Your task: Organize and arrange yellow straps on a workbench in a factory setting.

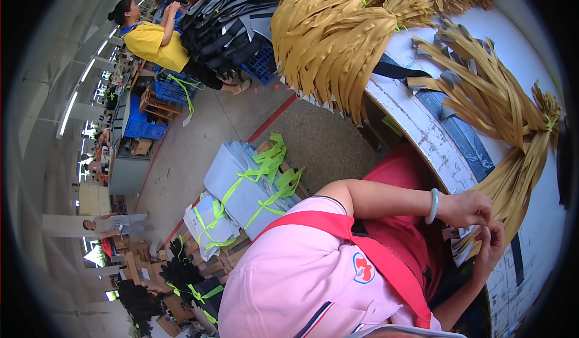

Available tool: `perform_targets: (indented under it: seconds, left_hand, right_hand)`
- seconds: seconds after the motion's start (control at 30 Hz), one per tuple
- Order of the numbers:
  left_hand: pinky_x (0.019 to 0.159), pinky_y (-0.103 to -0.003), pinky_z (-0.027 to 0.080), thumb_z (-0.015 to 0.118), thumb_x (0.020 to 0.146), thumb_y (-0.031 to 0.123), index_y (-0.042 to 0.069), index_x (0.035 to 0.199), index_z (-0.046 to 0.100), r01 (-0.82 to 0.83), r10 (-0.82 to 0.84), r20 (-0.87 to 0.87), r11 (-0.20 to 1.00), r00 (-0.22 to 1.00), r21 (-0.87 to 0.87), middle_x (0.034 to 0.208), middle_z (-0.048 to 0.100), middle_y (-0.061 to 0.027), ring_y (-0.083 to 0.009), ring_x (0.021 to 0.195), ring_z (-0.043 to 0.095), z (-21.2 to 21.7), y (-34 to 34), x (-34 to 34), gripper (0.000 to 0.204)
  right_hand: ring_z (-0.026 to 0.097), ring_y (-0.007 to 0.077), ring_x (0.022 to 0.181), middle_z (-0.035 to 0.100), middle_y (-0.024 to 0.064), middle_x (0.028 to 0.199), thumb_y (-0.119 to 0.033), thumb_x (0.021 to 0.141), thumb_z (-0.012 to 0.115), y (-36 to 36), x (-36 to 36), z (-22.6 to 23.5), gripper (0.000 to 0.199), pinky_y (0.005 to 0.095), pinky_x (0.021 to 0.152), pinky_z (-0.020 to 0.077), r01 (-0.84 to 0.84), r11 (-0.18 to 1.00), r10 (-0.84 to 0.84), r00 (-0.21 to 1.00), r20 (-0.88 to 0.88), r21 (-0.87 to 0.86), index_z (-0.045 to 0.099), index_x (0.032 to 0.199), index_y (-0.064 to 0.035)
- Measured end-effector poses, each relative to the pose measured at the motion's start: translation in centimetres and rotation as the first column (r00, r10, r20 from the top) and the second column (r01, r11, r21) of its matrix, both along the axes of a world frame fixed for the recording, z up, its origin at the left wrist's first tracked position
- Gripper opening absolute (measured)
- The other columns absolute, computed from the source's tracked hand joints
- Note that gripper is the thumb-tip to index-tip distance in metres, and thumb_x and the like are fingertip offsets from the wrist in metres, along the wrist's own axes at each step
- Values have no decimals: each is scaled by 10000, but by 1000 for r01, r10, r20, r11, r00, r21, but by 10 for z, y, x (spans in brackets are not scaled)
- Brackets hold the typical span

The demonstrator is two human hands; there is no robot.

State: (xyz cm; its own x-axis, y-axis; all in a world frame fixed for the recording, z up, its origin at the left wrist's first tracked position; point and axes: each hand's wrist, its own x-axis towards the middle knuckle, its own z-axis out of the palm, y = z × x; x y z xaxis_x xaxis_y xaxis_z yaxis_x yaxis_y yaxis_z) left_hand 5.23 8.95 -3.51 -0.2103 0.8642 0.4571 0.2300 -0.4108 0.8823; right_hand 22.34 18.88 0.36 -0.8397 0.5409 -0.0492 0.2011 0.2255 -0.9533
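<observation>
Both hands, left hand and right hand, pinch the lower ends of one tan strap bundle at the near edge of the bench (several tied bundles lie farther along), so most work looks left.

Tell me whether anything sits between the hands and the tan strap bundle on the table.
Nothing visible does. The left hand and right hand are already at the lower end of the tan strap bundle on the white table, fingers on the strap ends.
</observation>
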Motion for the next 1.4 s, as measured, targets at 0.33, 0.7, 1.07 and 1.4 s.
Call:
perform_targets:
  seconds: [0.33,0.7,1.07,1.4]
  left_hand:
    - [729,-343,522,736,773,59,-4,889,649,178,-141,212,970,967,-165,869,642,-122,-230,833,650,-1,-2,-5,158]
    - [705,-324,523,775,748,99,-2,863,679,217,-166,226,950,960,-226,860,648,-116,-218,817,658,-7,6,-4,180]
    - [642,-287,499,800,728,91,14,831,710,313,-233,313,920,921,-237,773,675,-71,-151,715,635,6,8,-8,157]
    - [666,-252,500,790,764,53,1,879,702,418,-286,513,894,810,-162,808,709,-61,-106,744,638,0,15,-12,154]
  right_hand:
    - [470,73,715,466,16,888,-116,1000,558,-3,-1,-2,137,202,662,390,45,999,-44,998,-54,19,507,903,-35]
    - [453,65,686,454,11,870,-114,1003,548,-2,0,-4,124,200,642,378,51,998,-48,996,-72,44,499,919,-36]
    - [477,75,725,493,9,896,-150,987,587,20,3,8,142,209,662,389,-77,993,79,997,22,-85,518,944,-33]
    - [517,86,738,510,11,874,-101,860,712,37,-7,26,168,215,651,422,-232,938,249,968,35,-257,562,880,-30]
